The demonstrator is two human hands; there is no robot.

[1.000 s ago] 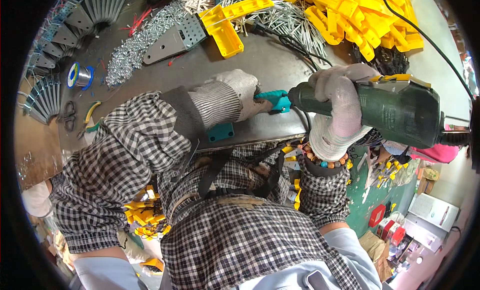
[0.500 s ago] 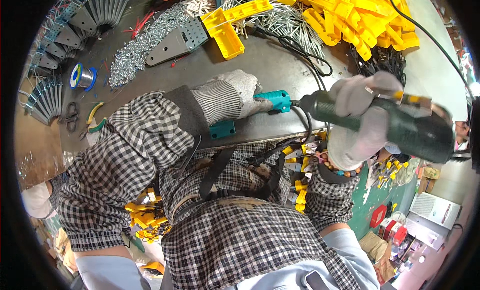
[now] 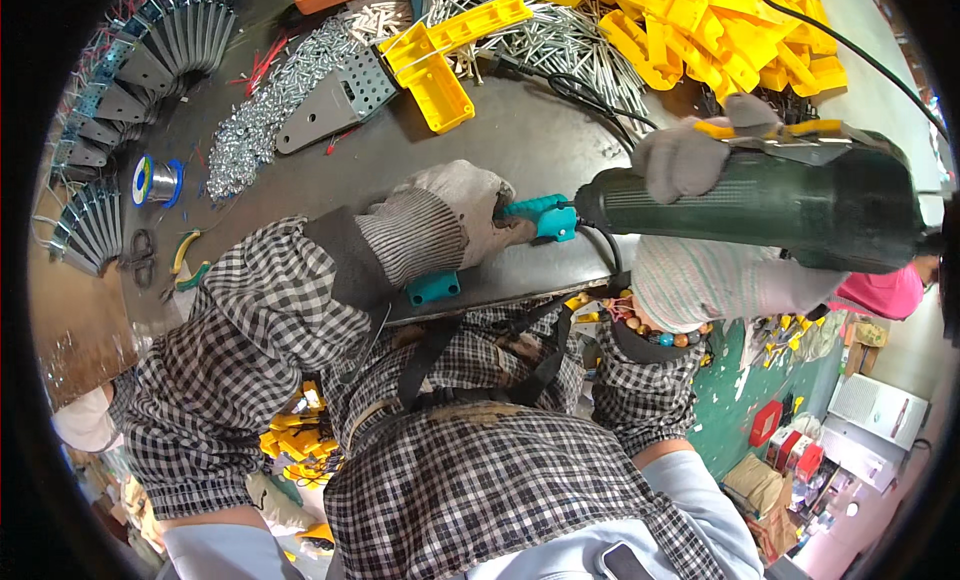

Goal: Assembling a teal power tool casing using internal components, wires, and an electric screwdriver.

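In a grey knit glove, my left hand (image 3: 465, 205) is closed round a ribbed teal plastic handle part (image 3: 556, 222) over the front of the workbench. My right hand (image 3: 705, 280), gloved too, grips a large dark green power screwdriver (image 3: 760, 195) lying nearly level, its nose pointing left. The nose meets the right end of the teal part in the picture; its bit is hidden, so contact cannot be told. A black cable (image 3: 605, 248) hangs beside that end. Below my left wrist, a second teal piece (image 3: 433, 288) rests at the bench edge.
Beyond my hands lie a grey perforated metal plate (image 3: 335, 102), a yellow plastic housing (image 3: 440, 90), a heap of screws (image 3: 245, 145) and piled yellow housings (image 3: 710, 30). At left are a solder wire spool (image 3: 158, 180), scissors (image 3: 141, 258) and stacked metal parts (image 3: 90, 225).
The screwdriver has swung from a slant to nearly level, and its nose has shifted left to the teal part. My left hand keeps its hold, slightly lower in the picture.
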